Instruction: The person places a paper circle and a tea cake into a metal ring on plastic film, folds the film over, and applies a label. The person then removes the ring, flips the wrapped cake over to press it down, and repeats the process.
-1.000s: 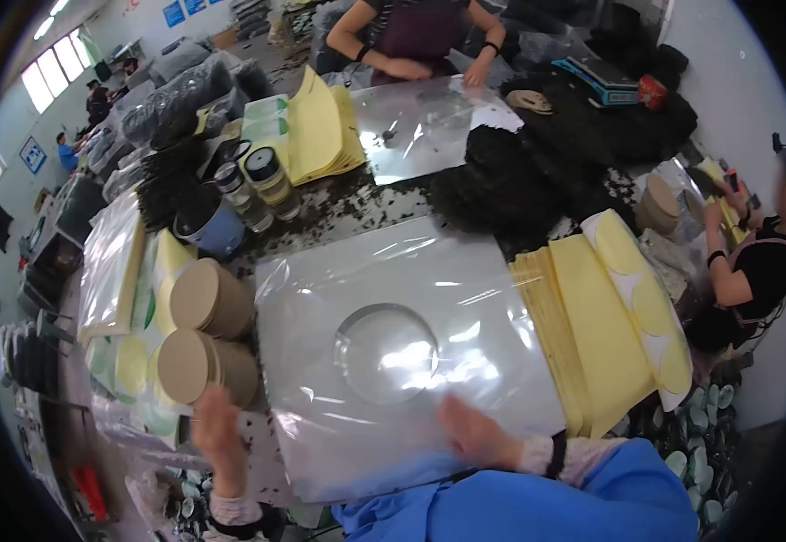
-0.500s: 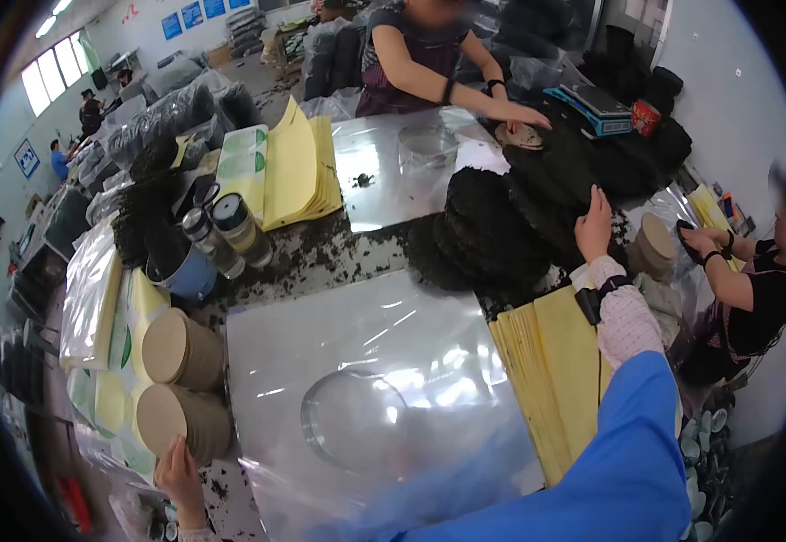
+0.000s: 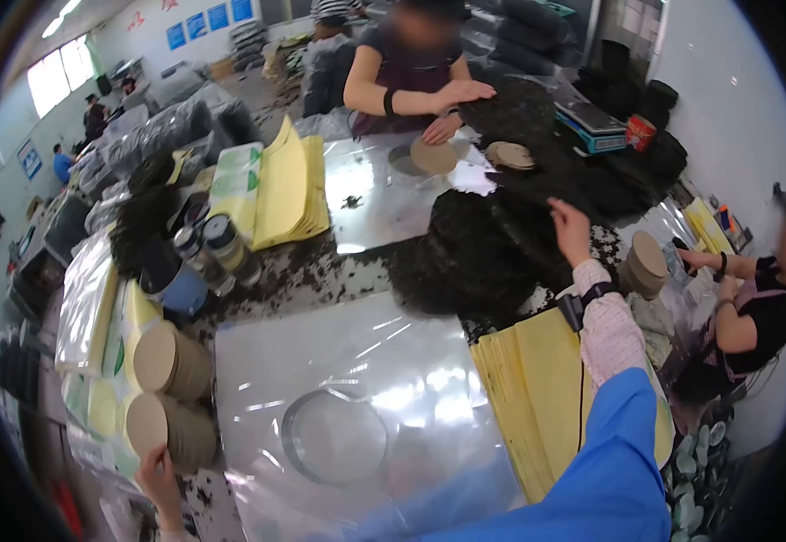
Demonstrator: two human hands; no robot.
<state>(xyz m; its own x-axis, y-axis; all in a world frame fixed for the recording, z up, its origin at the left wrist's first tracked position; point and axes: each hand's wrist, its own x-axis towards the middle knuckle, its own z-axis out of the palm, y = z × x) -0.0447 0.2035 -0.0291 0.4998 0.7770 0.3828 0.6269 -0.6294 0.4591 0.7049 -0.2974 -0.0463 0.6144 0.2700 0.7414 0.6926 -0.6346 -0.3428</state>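
Note:
My right hand (image 3: 570, 230) is stretched out over the dark heap of loose tea (image 3: 492, 253), fingers resting on its top; I cannot tell whether it grips anything. My left hand (image 3: 154, 470) sits at the lower left, touching the nearer of two stacks of round brown card discs (image 3: 169, 432). In front of me lies a shiny sheet of clear plastic (image 3: 357, 397) with a round ring (image 3: 334, 436) showing under it. A pile of yellow paper sheets (image 3: 547, 397) lies to its right, partly under my blue sleeve.
Across the table a person presses a brown disc (image 3: 434, 155) on a metal plate (image 3: 384, 194). Another person sits at the right edge. Yellow and green sheets (image 3: 276, 185), jars (image 3: 217, 244) and a blue tub (image 3: 181, 289) stand at the left.
My right hand left the plastic sheet and reached far forward onto the tea heap. My left hand stayed low by the disc stacks. The person opposite picked up a brown disc.

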